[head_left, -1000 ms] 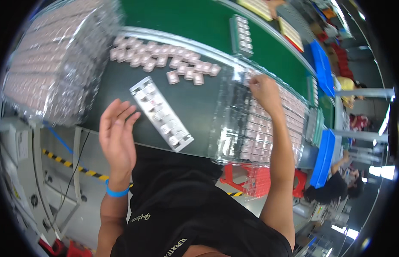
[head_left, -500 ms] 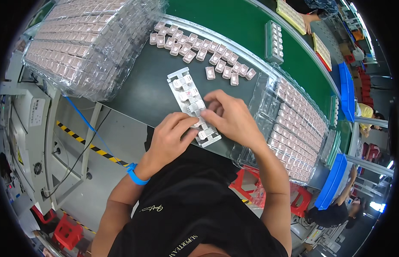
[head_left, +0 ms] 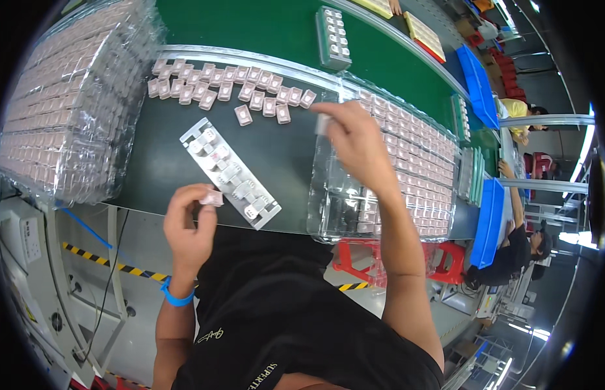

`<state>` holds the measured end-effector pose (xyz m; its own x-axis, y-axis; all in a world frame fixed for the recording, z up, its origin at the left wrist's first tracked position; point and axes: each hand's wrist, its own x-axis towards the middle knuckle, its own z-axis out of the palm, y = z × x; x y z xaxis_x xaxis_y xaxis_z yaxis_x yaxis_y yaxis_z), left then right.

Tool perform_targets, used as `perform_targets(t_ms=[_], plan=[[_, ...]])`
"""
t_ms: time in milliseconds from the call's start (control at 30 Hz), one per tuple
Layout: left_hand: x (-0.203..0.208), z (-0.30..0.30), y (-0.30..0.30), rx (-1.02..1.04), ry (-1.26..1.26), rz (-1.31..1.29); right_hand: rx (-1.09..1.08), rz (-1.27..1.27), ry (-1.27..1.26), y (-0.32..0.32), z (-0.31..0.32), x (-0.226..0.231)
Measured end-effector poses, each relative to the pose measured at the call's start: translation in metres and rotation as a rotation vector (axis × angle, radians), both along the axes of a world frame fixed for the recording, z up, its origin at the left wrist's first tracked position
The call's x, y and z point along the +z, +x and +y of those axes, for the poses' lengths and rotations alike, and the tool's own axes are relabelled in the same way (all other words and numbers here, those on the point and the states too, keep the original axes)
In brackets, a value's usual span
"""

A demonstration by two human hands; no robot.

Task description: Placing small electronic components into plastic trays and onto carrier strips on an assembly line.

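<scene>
My left hand pinches a small pinkish box-shaped part between thumb and fingers, just off the near end of a white fixture. The long fixture lies slanted on the dark work surface, with several small white pieces seated along it. Over the left edge of a clear plastic tray, my right hand has a small pale piece at its fingertips. That piece is blurred, and my fingers partly cover it. Loose pinkish parts lie in uneven rows beyond the fixture.
The clear tray at right holds rows of pinkish parts. Stacked, filled trays wrapped in clear plastic stand at left. Behind a metal rail, a green conveyor carries a green holder of white pieces. Blue bins and co-workers are farther right.
My hands have parted from over the fixture: the left moved off its near end with a pinkish part, the right moved across to the tray. The whole view has shifted.
</scene>
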<state>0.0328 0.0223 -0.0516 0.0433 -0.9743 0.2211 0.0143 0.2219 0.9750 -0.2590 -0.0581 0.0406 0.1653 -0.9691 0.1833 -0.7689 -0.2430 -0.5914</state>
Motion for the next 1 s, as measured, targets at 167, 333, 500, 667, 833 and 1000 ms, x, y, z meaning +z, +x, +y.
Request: perform_targets(t_ms=[167,333,500,667,833,1000], plan=[[0.010,-0.007,0.002,-0.108,0.149,0.206,-0.292,0.155,-0.068,-0.075,0.006,-0.018],[0.010,-0.009,-0.005,-0.155,0.209,0.411,-0.039,0.460,-0.150,-0.095,0.005,-0.040],[0.012,-0.008,-0.002,-0.156,0.206,0.409,-0.061,0.459,-0.201,-0.089,-0.001,-0.044],[0.015,-0.005,-0.001,-0.155,0.243,0.467,-0.070,0.537,-0.190,-0.093,-0.011,-0.042],[0.024,-0.008,-0.020,-0.187,0.262,0.550,-0.123,0.387,-0.200,-0.081,0.001,-0.019],[0.035,-0.004,-0.038,-0.341,0.305,0.401,0.113,-0.157,0.151,0.004,0.046,0.019]])
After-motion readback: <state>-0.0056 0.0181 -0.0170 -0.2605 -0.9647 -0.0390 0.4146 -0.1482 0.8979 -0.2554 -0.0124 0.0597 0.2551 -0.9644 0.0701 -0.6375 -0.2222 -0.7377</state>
